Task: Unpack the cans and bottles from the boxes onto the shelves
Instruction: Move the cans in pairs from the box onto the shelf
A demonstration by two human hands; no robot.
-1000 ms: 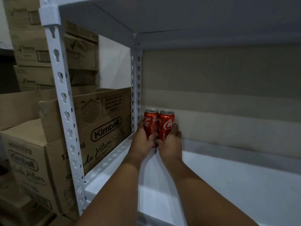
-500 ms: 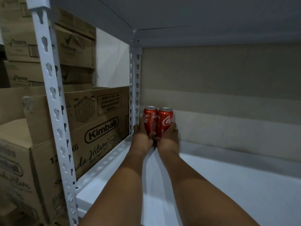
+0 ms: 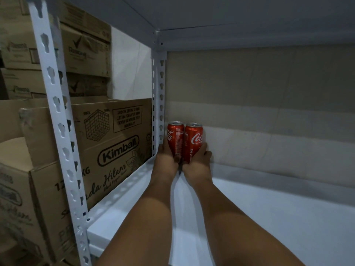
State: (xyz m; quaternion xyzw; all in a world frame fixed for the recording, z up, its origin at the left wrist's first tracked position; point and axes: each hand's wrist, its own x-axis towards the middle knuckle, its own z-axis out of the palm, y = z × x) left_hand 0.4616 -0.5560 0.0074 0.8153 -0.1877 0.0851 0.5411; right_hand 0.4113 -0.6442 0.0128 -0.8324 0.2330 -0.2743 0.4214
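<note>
Two red Coca-Cola cans stand upright and touching at the back left corner of the white shelf (image 3: 269,217). My left hand (image 3: 166,162) grips the lower part of the left can (image 3: 175,136). My right hand (image 3: 197,166) grips the lower part of the right can (image 3: 193,139). Both forearms reach deep into the shelf bay. The cans' bases are hidden behind my hands, so I cannot tell whether they rest on the shelf.
A white slotted front post (image 3: 59,131) and a back corner post (image 3: 158,96) frame the bay's left side. Cardboard lines the back wall (image 3: 269,112). Stacked cardboard boxes, one marked Kimball (image 3: 115,143), stand left of the rack. Another shelf board (image 3: 230,14) hangs overhead.
My hands have pushed both cans farther back toward the rear left corner, and my view has moved closer into the bay. The grip on the cans looks unchanged.
</note>
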